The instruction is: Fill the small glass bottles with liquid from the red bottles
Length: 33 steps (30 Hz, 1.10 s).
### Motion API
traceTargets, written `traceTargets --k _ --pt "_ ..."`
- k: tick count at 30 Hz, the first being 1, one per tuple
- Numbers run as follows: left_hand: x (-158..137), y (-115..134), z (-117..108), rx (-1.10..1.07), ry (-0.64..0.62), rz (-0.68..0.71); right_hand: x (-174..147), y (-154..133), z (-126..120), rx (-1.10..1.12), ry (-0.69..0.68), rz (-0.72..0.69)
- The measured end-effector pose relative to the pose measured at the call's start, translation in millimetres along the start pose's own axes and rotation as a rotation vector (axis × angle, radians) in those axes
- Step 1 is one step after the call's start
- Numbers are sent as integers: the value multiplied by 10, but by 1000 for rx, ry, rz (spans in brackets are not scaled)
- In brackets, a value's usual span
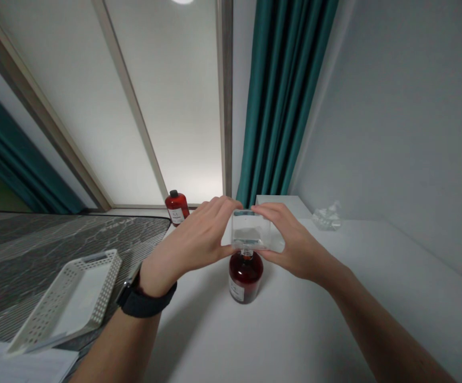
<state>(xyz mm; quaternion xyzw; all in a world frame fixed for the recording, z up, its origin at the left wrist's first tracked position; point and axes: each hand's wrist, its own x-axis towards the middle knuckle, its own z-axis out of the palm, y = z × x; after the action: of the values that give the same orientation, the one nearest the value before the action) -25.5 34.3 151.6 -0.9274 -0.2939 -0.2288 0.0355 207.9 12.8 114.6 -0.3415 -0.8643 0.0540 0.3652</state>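
Both hands hold a small clear square container (pixel 250 230) between them, just above the neck of a round bottle of dark red liquid (pixel 246 276) that stands on the white table (pixel 295 330). My left hand (pixel 193 239) grips the container's left side; a black watch is on that wrist. My right hand (pixel 290 239) grips its right side. The container's underside sits at the bottle's mouth; whether they touch I cannot tell.
A second red bottle with a black cap (pixel 176 208) stands at the back by the window. A white perforated basket (pixel 71 300) lies tilted on the dark patterned surface at left, over papers (pixel 23 364). Crumpled clear plastic (pixel 327 218) is at back right. Teal curtains (pixel 287 101) hang behind.
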Motion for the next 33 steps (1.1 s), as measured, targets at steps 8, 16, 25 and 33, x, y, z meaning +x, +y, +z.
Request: traceTargets --k 8,16,25,33 --pt "-6 -5 15 19 10 8 -1 8 2 -7 3 -18" --pt "-5 2 7 20 14 14 -2 16 5 -20 12 -29" --pt "-9 20 -4 31 29 26 -6 13 4 -14 19 -35" --pt "-4 37 -22 37 27 25 0 11 -5 -22 20 -49"
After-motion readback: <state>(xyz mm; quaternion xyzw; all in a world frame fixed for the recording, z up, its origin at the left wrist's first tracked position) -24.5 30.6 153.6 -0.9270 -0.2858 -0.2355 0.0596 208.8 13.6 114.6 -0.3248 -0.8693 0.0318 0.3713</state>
